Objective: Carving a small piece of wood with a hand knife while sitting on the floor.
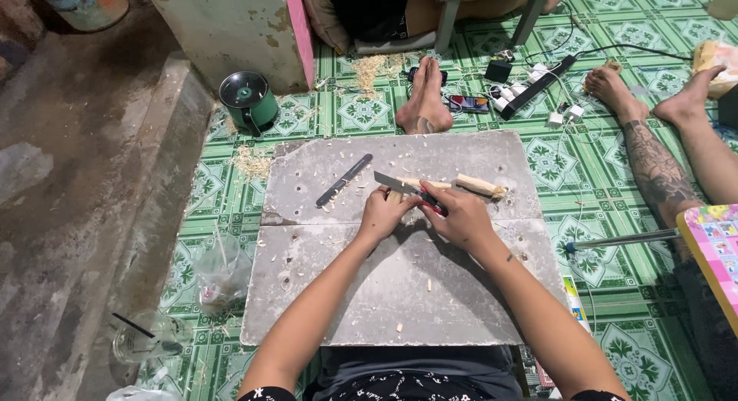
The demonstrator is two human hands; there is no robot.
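My left hand [383, 213] grips a pale carved piece of wood [478, 186] that lies across a grey board [400, 293] on my lap. My right hand [461, 215] is closed on a knife [396, 183] with a red handle; its blade points left and rests against the wood near my left thumb. A dark flat file [344, 180] lies on the board to the left of my hands. Small wood chips are scattered over the board.
A green pot with a lid [247, 99] stands at the back left. A clear glass [142, 341] and a plastic bag [221, 272] sit left of the board. Another person's feet [424, 101] and tattooed legs [661, 170] rest on the green patterned mat, beside a power strip [530, 89] and phone [469, 103].
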